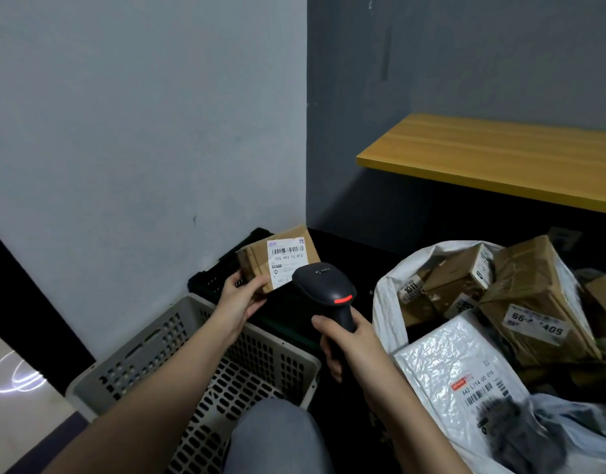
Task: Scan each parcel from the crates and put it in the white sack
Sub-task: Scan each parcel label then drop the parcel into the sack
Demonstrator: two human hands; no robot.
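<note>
**boxwatcher:** Parcel [260,265] is a small brown cardboard box with a white shipping label [287,262] facing the camera. The left hand [239,300] pinches it by the lower left corner, thumb on the front face and the other fingers behind, so it's held up in the air over the far dark crate [216,280], close to the grey wall [141,131].

**crate_lurker:** And the other hand?

**boxwatcher:** The right hand [347,348] is wrapped round the grip of a black handheld scanner [324,290]. The scanner's head sits just right of and below the label, nose pointing toward it, with a red strip lit on its top. The two look almost touching, but can't tell if they actually are.

**crate_lurker:** What about the sack?

**boxwatcher:** The white sack [388,295] stands open on the right, well stuffed. There are several taped brown boxes [537,302] inside, and a white bubble mailer [445,364] with its own label is leaning at the near edge. Something dark and blurry sits on the mailer's lower end, no idea what.

**crate_lurker:** Anything near the knees?

**boxwatcher:** A light grey perforated crate [178,347] sits under the left forearm, in front of the dark one. A grey-trousered knee [277,436] pokes in at the bottom. A yellow wooden shelf [493,159] is fixed to the wall above the sack.
</note>
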